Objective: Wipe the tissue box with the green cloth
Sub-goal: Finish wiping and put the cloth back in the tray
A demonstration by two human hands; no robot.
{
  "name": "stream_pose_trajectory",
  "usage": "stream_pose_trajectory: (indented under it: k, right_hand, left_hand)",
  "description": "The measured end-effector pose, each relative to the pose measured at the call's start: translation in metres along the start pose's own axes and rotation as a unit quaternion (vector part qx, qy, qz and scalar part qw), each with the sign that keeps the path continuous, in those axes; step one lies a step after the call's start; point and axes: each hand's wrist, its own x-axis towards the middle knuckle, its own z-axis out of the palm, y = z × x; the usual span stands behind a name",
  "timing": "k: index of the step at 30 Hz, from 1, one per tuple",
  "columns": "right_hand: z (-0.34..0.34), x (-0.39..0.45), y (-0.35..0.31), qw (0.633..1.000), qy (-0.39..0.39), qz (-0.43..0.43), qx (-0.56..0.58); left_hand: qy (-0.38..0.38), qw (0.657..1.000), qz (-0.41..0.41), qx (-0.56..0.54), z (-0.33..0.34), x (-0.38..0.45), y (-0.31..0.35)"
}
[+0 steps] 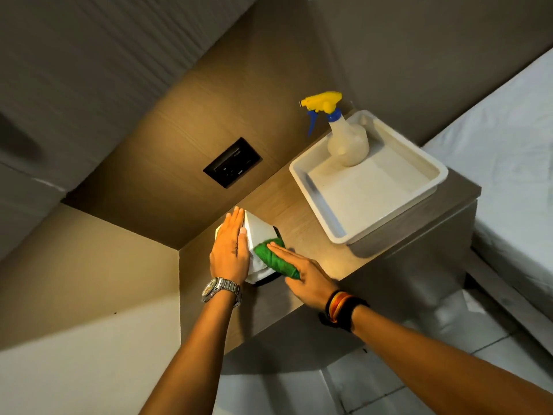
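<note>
A white tissue box with a dark base stands at the near left corner of a wooden bedside shelf. My left hand lies flat against the box's left side, fingers together, steadying it. My right hand presses a folded green cloth flat against the box's right face. The cloth covers the lower part of that face, and the hand hides part of the cloth.
A white tray sits further back on the shelf, holding a spray bottle with a yellow and blue trigger. A black wall socket is behind the box. A bed with white sheets lies to the right. Tiled floor is below.
</note>
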Motion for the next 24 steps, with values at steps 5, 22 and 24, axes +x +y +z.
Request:
stream_pose_trajectory:
  k: [5, 22, 24]
  right_hand:
    - [-0.046, -0.006, -0.059, 0.995, 0.043, -0.053, -0.070]
    - [-0.184, 0.063, -0.033, 0.727, -0.151, 0.261, -0.616]
    - [-0.181, 0.067, -0.020, 0.727, -0.150, 0.283, -0.608]
  left_hand:
    - [-0.061, 0.998, -0.003, -0.017, -0.011, -0.001, 0.004]
    - [-0.172, 0.985, 0.000, -0.002, 0.101, -0.009, 0.138]
    - [-0.166, 0.986, -0.004, -0.012, 0.110, -0.013, 0.138]
